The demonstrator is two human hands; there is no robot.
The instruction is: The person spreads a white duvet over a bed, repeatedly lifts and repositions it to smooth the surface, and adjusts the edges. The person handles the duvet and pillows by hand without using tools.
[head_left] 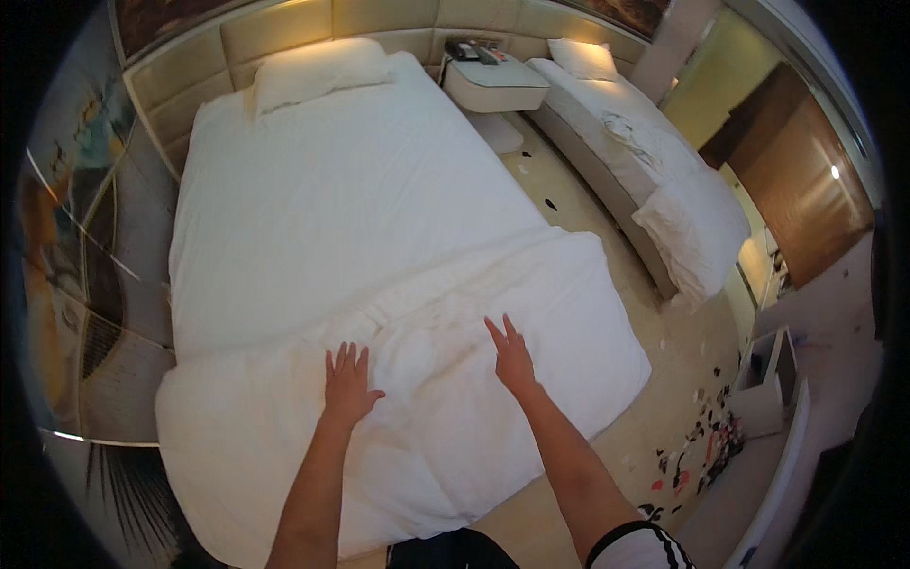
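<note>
We see a big white blanket (431, 417) lying puffy over the near end of the big bed (351, 209). Our left hand (351, 384) is over its middle, fingers spread wide and holding nothing. Our right hand (512, 360) is a bit to the right, with two fingers poking out apart (like a little V). We cannot tell how hard our hands touch the cloth. A white pillow (318, 78) sits at the far end. To the far right are a little table (498, 87) and a small bed (654, 156).
</note>
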